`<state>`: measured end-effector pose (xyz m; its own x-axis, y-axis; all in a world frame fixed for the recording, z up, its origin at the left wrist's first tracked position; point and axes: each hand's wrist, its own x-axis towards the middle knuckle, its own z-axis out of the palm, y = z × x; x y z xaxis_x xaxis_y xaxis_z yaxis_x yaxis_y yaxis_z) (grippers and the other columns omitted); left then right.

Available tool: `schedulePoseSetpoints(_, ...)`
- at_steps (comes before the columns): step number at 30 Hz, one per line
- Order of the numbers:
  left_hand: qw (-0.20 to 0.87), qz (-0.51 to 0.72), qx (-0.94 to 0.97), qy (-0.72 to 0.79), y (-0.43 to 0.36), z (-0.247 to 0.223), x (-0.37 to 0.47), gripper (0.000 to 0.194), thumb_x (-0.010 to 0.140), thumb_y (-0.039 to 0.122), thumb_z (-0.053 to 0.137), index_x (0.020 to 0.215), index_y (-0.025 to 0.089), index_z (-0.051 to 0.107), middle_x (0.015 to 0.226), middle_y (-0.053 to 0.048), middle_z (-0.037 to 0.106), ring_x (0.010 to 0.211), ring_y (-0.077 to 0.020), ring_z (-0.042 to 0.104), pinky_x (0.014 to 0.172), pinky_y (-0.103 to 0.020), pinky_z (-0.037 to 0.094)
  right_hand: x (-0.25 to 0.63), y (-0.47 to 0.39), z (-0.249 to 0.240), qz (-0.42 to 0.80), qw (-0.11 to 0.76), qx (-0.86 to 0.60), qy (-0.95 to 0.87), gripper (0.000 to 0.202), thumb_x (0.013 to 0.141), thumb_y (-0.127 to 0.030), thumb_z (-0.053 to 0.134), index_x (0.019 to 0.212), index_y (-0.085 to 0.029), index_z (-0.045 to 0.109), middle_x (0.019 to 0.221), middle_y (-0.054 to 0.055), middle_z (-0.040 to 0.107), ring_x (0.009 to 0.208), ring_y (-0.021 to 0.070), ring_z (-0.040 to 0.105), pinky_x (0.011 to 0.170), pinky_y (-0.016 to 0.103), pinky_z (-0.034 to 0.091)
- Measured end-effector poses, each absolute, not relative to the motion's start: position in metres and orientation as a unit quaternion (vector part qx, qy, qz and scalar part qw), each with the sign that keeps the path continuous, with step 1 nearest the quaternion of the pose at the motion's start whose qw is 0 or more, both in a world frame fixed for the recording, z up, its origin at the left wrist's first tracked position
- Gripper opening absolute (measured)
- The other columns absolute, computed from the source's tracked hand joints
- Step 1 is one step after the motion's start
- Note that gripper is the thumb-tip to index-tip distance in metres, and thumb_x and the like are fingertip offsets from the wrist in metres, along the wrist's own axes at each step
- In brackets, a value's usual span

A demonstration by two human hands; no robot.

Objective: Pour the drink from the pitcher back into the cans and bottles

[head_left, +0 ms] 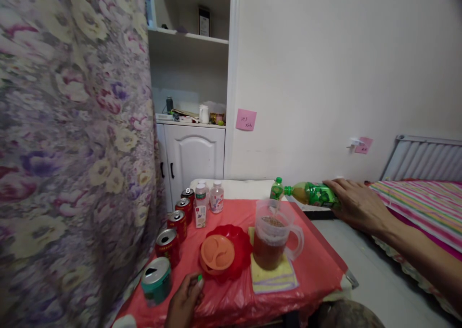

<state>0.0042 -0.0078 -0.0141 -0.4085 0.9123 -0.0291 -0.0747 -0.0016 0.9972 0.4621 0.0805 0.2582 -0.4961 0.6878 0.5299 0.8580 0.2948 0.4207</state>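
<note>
My right hand (348,198) is wrapped round a green-labelled plastic drink bottle (312,194), tipped on its side with its mouth above a clear pitcher (269,246). Brown liquid with froth on top partly fills the pitcher, and a thin stream appears to fall into it. Under the pitcher lies a folded yellow cloth (276,282). Low at the front, my left hand (186,299) pinches a small green bottle cap (199,278). Just beyond that hand, an orange divided bowl (217,252) rests on a red scalloped plate (241,251).
Several opened cans (168,246) line the table's left side, a teal can (156,280) nearest. White-capped bottles (216,198) stand at the back, and another green-capped bottle (276,188) is behind the pitcher. Red plastic covers the table (317,270). A floral curtain (79,150) hangs left; a bed (426,193) is right.
</note>
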Motion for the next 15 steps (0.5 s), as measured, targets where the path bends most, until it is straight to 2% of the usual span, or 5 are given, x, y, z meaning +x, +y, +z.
schedulePoseSetpoints(15, 0.401, 0.61, 0.368, 0.577, -0.0078, -0.0187, 0.0021, 0.051, 0.052, 0.058, 0.081, 0.083, 0.02, 0.068, 0.066, 0.003, 0.067, 0.057, -0.0189, 0.063, 0.054, -0.029, 0.051, 0.4633, 0.0814, 0.2587, -0.356, 0.123, -0.476, -0.794, 0.045, 0.079, -0.018, 0.056, 0.124, -0.019, 0.055, 0.113, 0.011, 0.07, 0.096, 0.0286, 0.066, 0.078, 0.038, 0.044)
